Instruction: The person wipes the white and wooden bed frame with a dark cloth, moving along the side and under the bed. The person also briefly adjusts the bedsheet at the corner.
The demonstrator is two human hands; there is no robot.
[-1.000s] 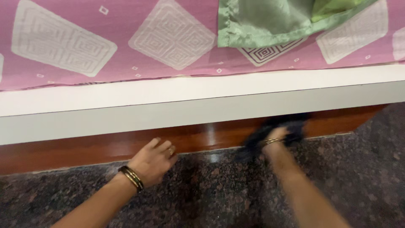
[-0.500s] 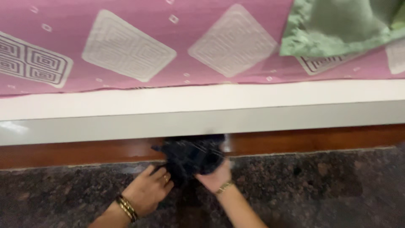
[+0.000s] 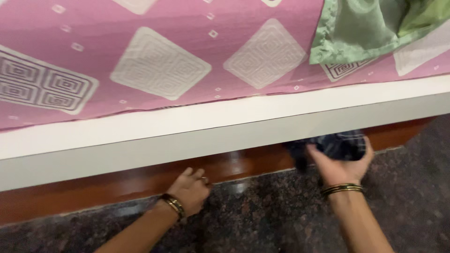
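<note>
Gripping the dark checked cloth (image 3: pixel 338 144) in my right hand (image 3: pixel 341 165), I had carried it rightward under the bed's white edge (image 3: pixel 197 136); my left hand (image 3: pixel 190 189), loosely curled and empty, rested on the floor.

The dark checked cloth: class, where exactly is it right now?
In the head view, lower right: the dark checked cloth is gripped in the right hand, under the white ledge, above the speckled stone floor.

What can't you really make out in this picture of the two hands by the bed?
- Dark checked cloth, head view: blurred, upper part hidden under the white ledge; its kind is unclear.
- Right hand: fingertips buried in the cloth.
- Left hand: fingers curl at the wooden base; any contact is unclear.
- Green fabric: cut off by the top edge.
</note>
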